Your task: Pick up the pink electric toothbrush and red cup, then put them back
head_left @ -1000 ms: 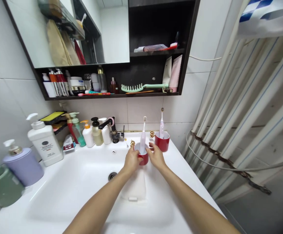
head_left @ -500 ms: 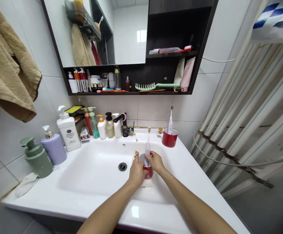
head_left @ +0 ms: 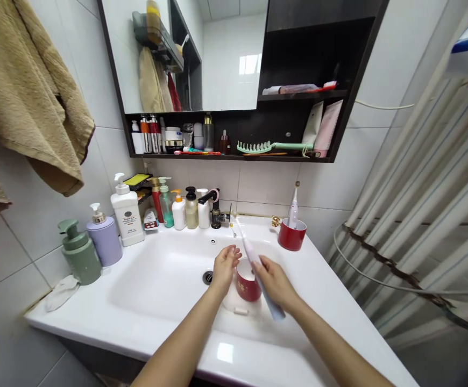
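Note:
My left hand [head_left: 224, 266] is wrapped round a red cup [head_left: 248, 283] that hangs over the right side of the white sink [head_left: 165, 279]. My right hand [head_left: 275, 282] grips an electric toothbrush [head_left: 254, 258] by its handle. The toothbrush is out of the cup and tilted, with its head pointing up and left toward the black tap [head_left: 214, 205]. A second red cup [head_left: 292, 235] with another electric toothbrush [head_left: 294, 201] stands upright at the sink's back right corner.
Pump bottles stand along the left rim: a green one [head_left: 79, 252], a lilac one [head_left: 104, 238], a white one [head_left: 126, 212]. Smaller bottles cluster by the tap. A mirror cabinet shelf [head_left: 234, 156] holds toiletries and a green comb. A tan towel [head_left: 36, 97] hangs left; a striped curtain [head_left: 427, 177] hangs right.
Both hands carried the cup forward from the sink's back edge. My right hand then lifted the toothbrush out of the cup and tilted it. The view has pulled back and shifted left.

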Motion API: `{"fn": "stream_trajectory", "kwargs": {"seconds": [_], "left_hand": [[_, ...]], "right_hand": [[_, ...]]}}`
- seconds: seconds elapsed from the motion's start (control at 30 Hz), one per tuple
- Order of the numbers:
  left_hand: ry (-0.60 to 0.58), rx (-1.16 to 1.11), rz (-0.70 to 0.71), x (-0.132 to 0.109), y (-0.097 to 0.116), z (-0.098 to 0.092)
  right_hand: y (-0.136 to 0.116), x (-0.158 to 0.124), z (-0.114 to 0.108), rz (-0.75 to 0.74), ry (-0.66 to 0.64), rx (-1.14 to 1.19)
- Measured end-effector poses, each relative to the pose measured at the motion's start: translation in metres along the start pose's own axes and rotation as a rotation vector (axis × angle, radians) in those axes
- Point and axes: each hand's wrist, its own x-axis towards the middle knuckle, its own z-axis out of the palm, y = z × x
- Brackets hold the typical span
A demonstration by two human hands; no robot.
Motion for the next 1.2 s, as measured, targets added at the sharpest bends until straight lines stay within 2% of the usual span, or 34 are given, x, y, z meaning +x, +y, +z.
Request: {"fn": "stream_trajectory", "kwargs": {"seconds": [0.1,0.3,0.47,0.63,0.73,0.8,0.97,1.1,1.13,1.2], "left_hand": [[-0.063,-0.246,-0.097,0.002,-0.001,-0.002],[0.082,-0.358,-0.14,0.005,-0.007,-0.015],[0.145,-0.38,-0.129,0.009,-0.005,-0.016],[0.163,-0.404,-0.152,0.011,-0.006,-0.015],[0.169,-0.429,-0.146,0.011,-0.006,-0.015],[0.18,-0.438,-0.138,0.011,-0.006,-0.015],[0.216,-0.455,-0.173,0.011,-0.006,-0.014],[0.23,-0.463,-0.165,0.012,-0.006,-0.013],[0.233,-0.467,-0.164,0.012,-0.006,-0.013],[0.242,-0.475,-0.175,0.012,-0.006,-0.012]], "right_hand": [[0.01,-0.021,0.018,0.096,-0.133,0.046],[0.02,-0.029,0.03,0.31,-0.397,0.21],[0.021,-0.028,0.033,0.195,-0.279,0.114],[0.021,-0.028,0.034,0.347,-0.414,0.257],[0.019,-0.028,0.034,0.278,-0.309,0.2],[0.017,-0.028,0.034,0.264,-0.284,0.198],[0.013,-0.028,0.034,0.411,-0.45,0.322],[0.016,-0.028,0.035,0.273,-0.321,0.181],[0.017,-0.028,0.035,0.257,-0.314,0.168],[0.018,-0.029,0.035,0.294,-0.379,0.199]]}}
